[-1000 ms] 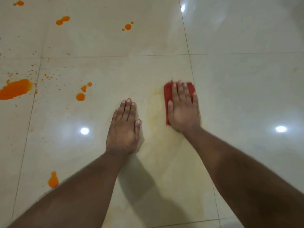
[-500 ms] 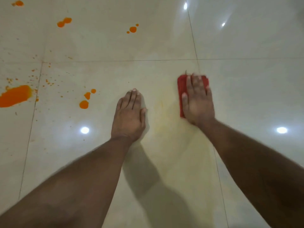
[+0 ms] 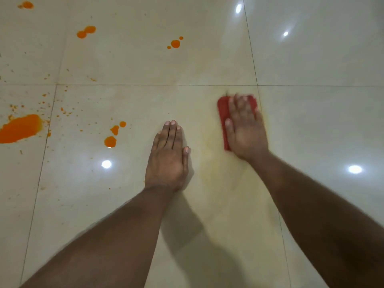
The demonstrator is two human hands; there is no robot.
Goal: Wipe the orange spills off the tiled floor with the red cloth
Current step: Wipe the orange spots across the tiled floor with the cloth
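The red cloth [image 3: 222,113] lies folded flat on the cream tiled floor [image 3: 311,125], right of centre. My right hand [image 3: 245,129] presses on top of it, fingers spread, and looks motion-blurred. My left hand [image 3: 167,159] rests flat on a bare tile with fingers together, holding nothing. A faint yellow smear [image 3: 212,159] stains the tile between the two hands. A large orange puddle [image 3: 20,128] sits at the left edge. Orange drops [image 3: 113,135] lie left of my left hand. Farther off are orange spots [image 3: 86,32] and more orange spots [image 3: 175,43].
Fine orange specks [image 3: 41,104] are scattered around the puddle and across the grout line [image 3: 145,85]. Another orange blob [image 3: 26,5] sits at the top left corner. Ceiling lights reflect as bright dots [image 3: 355,169] on the glossy tiles.
My right hand has pushed the red cloth away from me and a little to the right, close to the grout crossing. My left hand has stayed planted on the tile.
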